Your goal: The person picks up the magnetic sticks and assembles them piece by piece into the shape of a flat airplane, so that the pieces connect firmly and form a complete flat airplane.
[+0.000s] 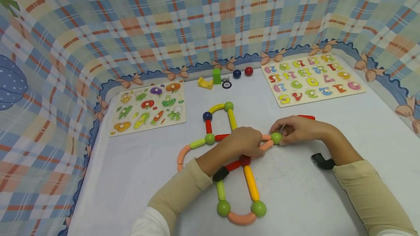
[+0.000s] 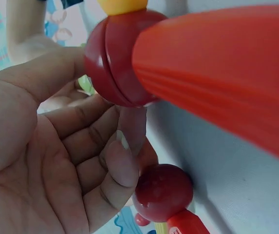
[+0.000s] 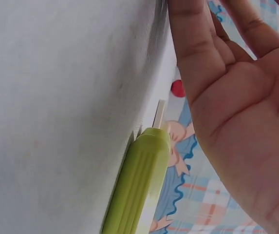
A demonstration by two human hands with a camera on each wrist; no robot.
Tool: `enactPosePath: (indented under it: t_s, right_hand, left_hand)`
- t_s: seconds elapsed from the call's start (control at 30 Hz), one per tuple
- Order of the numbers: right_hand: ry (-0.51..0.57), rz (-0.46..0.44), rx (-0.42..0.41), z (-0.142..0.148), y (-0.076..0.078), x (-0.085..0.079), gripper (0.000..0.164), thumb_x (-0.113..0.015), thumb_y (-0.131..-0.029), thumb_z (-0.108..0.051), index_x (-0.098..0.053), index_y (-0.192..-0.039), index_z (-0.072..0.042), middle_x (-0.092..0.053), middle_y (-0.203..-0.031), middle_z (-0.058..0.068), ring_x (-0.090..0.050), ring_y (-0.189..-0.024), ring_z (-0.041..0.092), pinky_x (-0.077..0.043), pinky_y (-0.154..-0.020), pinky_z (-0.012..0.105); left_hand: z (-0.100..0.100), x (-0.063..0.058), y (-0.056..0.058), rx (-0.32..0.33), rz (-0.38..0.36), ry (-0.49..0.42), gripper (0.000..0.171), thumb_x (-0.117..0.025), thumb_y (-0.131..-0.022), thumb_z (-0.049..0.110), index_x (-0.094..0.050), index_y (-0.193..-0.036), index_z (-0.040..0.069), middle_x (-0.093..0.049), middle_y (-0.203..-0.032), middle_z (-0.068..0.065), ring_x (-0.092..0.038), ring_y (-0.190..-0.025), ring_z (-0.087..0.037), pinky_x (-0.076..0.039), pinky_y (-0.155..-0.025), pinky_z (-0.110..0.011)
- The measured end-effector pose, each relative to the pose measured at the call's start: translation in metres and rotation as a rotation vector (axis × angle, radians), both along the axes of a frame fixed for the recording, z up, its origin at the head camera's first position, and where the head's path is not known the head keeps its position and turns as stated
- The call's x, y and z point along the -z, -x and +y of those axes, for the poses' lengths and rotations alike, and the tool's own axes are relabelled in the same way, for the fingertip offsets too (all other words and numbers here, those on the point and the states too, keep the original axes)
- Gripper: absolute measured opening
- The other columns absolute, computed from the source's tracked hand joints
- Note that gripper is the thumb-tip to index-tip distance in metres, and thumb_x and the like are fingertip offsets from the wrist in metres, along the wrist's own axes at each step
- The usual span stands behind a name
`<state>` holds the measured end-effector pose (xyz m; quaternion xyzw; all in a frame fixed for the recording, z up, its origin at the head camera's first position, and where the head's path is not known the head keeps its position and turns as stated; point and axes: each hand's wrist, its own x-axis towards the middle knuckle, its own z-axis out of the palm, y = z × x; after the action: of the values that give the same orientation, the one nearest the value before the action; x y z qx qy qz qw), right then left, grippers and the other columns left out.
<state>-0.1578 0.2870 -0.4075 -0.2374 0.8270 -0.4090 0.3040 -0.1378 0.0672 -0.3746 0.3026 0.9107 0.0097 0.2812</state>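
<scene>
A flat figure of coloured rods and balls lies on the white table in the head view. My left hand [image 1: 244, 141] reaches over its middle and grips a salmon rod [image 1: 267, 145] beside the dark red ball [image 1: 245, 160]. In the left wrist view, the fingers curl close to a red ball [image 2: 120, 58] with a red rod [image 2: 217, 68] joined to it; a second red ball [image 2: 163, 192] sits below. My right hand [image 1: 300, 130] pinches the green ball [image 1: 276, 138] where two salmon rods meet. Its fingertips are out of frame in the right wrist view.
Puzzle boards with vegetables [image 1: 149, 117] and numbers [image 1: 325, 88] lie left and far right. Between them stand a green block [image 1: 217, 76], a yellow piece [image 1: 205, 83], and blue [image 1: 237, 74] and red [image 1: 248, 71] balls. A loose green rod [image 3: 139, 180] lies near the right hand.
</scene>
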Motion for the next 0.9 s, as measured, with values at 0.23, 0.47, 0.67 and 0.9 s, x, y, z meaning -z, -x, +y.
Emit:
enactPosePath:
  t_s: [0.23, 0.47, 0.67, 0.9]
  right_hand:
    - [-0.006, 0.004, -0.019, 0.004, 0.003, -0.001, 0.036, -0.072, -0.077, -0.02, -0.059, -0.11, -0.014, -0.06, -0.096, 0.005, -0.056, -0.078, 0.024, -0.048, -0.067, 0.03]
    - [-0.043, 0.074, 0.084, 0.019, 0.035, -0.019, 0.035, -0.063, -0.085, -0.023, -0.055, -0.115, -0.007, -0.058, -0.097, 0.011, -0.057, -0.078, 0.028, -0.049, -0.067, 0.036]
    - [-0.169, 0.23, 0.241, 0.029, 0.071, -0.031, 0.028, -0.06, -0.087, -0.022, -0.057, -0.109, -0.004, -0.057, -0.09, 0.011, -0.053, -0.074, 0.027, -0.046, -0.063, 0.036]
    - [-0.395, 0.255, 0.178, 0.04, 0.057, -0.035, 0.016, -0.065, -0.082, -0.018, -0.061, -0.095, -0.009, -0.051, -0.08, 0.006, -0.047, -0.067, 0.021, -0.039, -0.057, 0.034]
  left_hand:
    - [-0.004, 0.003, 0.003, 0.019, -0.025, -0.016, 0.03, -0.065, -0.079, 0.044, -0.062, -0.064, 0.018, -0.049, -0.048, 0.005, -0.048, -0.045, -0.01, -0.035, -0.044, -0.022]
    - [-0.007, 0.004, 0.003, 0.012, -0.034, -0.013, 0.029, -0.064, -0.08, 0.045, -0.061, -0.068, 0.018, -0.051, -0.054, 0.004, -0.049, -0.051, -0.011, -0.037, -0.048, -0.023]
    - [-0.009, 0.002, 0.001, 0.038, 0.007, -0.042, 0.023, -0.063, -0.082, 0.041, -0.06, -0.073, 0.02, -0.053, -0.059, 0.006, -0.05, -0.054, -0.01, -0.038, -0.047, -0.022]
    - [-0.008, -0.005, -0.001, 0.054, 0.129, -0.117, 0.02, -0.062, -0.082, 0.038, -0.059, -0.091, 0.02, -0.052, -0.071, 0.008, -0.049, -0.062, -0.008, -0.04, -0.049, -0.02]
